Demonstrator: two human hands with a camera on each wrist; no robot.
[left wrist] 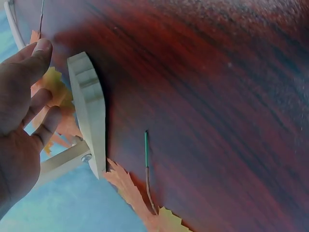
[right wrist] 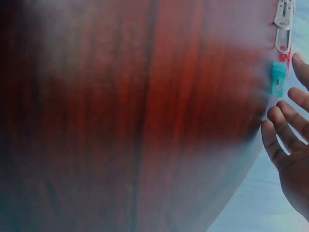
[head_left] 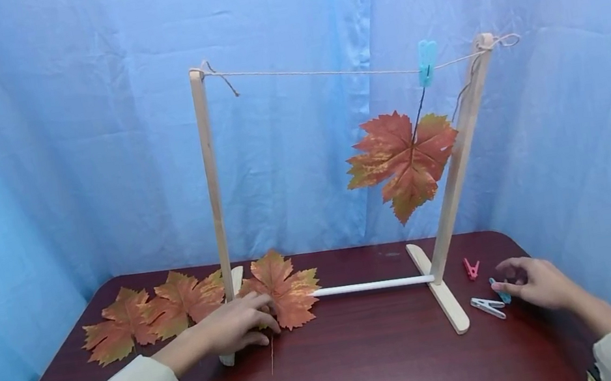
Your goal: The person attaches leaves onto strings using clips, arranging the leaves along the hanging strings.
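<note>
My left hand (head_left: pixel 242 322) is at an orange-red artificial maple leaf (head_left: pixel 287 288), its fingers loosely bent over the leaf's left side. The thin stem (head_left: pixel 272 357) points toward me below the fingertips. In the left wrist view, thumb and fingers stand apart in front of the leaf (left wrist: pixel 59 89). On the right, my right hand (head_left: pixel 541 283) reaches beside a blue clothespin (head_left: pixel 500 292), fingers spread near it in the right wrist view. A grey-white clothespin (head_left: pixel 487 307) and a pink one (head_left: pixel 472 268) lie close by.
A wooden frame (head_left: pixel 212 184) carries a string (head_left: pixel 311 72) between two posts. Near its right end, a light-blue clothespin (head_left: pixel 427 63) holds a hanging leaf (head_left: pixel 407 159). Two more leaves, one at far left (head_left: pixel 118 327), lie on the dark red table (head_left: pixel 367 365). A white rod (head_left: pixel 376 285) joins the frame's feet.
</note>
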